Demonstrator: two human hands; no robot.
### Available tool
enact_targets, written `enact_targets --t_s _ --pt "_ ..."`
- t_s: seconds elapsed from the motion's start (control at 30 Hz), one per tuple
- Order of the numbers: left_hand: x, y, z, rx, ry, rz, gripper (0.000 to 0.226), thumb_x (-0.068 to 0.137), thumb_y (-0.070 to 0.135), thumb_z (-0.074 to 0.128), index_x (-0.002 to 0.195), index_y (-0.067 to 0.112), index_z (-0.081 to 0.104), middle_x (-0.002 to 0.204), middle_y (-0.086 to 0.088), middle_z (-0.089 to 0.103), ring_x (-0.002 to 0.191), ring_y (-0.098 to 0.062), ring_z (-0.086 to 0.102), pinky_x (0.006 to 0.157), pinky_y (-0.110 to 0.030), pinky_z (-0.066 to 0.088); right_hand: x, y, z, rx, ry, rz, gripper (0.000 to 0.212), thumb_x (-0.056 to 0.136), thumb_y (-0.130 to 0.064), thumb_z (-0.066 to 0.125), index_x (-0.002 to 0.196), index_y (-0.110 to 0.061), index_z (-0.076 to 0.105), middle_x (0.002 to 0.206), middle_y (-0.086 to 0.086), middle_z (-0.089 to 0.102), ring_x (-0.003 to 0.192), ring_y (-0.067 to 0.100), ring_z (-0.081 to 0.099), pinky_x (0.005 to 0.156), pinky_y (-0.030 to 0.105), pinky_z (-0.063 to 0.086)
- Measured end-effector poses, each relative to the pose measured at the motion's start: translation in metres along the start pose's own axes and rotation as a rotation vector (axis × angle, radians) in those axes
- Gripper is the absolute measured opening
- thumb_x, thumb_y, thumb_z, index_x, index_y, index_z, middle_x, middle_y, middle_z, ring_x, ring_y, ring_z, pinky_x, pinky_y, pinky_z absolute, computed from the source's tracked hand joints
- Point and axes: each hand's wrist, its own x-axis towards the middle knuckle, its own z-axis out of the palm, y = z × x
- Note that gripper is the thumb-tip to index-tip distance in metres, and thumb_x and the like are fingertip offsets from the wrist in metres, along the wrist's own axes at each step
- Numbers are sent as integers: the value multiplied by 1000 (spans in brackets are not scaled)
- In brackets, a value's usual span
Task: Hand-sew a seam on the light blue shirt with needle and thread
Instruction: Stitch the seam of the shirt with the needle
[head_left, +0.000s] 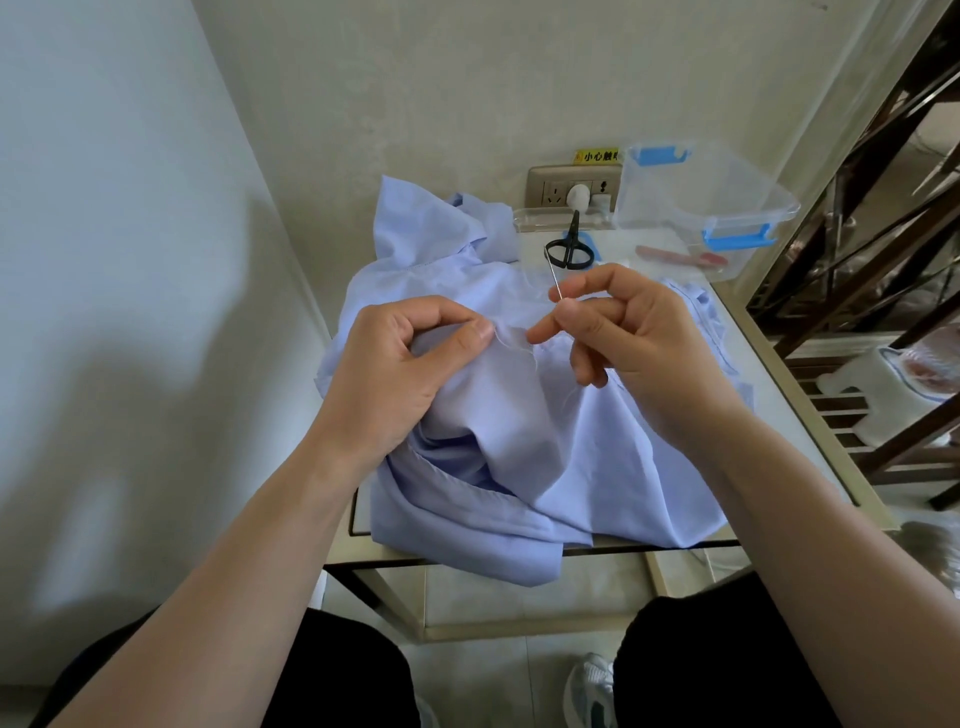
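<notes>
Left hand (400, 364) pinches fold of light blue shirt (519, 441): thumb on top, fingers curled under. Shirt lies bunched on small white table (789, 431), near edge hanging over front. Thin white thread (511, 339) at pinched fold, between hands, hard to see. Right hand (639, 332) pinches needle (555, 278) with thumb and first finger, needle sticking up, tilted left. Hands close, not touching. Black scissors (569, 247) just behind needle. Clear box (691, 197) with blue clips at far right of table.

The shirt (519, 415) is soft, matt blue cloth, a bit crumpled; the needle (554, 278) is thin shiny metal; the scissors (570, 248) have black plastic handles; the box (685, 192) is clear, glossy plastic.
</notes>
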Motion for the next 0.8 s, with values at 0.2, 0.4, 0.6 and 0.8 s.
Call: enact_targets --t_s 0.2,0.4,0.6,0.8 --pt "-1 1 -2 48 -46 20 13 91 17 68 80 21 74 79 10 73 80 -4 67 77 -18 49 6 -5 1 152 -69 63 10 86 -11 57 76 -8 54 72 29 61 44 2 44 46 22 23" --pt "-1 1 -5 90 -82 43 14 90 18 68 78 18 73 75 12 72 76 -2 65 73 -16 47 5 -1 10 125 -296 131 12 80 -9 47 69 -12 49 77 38 51 45 9 47 44 20 33" --pt "0 -2 -12 119 -77 -20 18 91 19 68 73 19 71 67 12 65 68 -3 58 64 -16 44 7 6 3 106 -241 108 11 76 -6 48 66 -9 51 69 18 55 56 17 58 57 22 48" --pt "0 -2 -12 122 -37 -8 15 90 19 69 75 20 72 64 14 64 63 -1 57 62 -13 43 4 4 3 -19 -254 77 9 75 -5 48 67 -7 47 69 22 57 57 15 58 59 22 47"
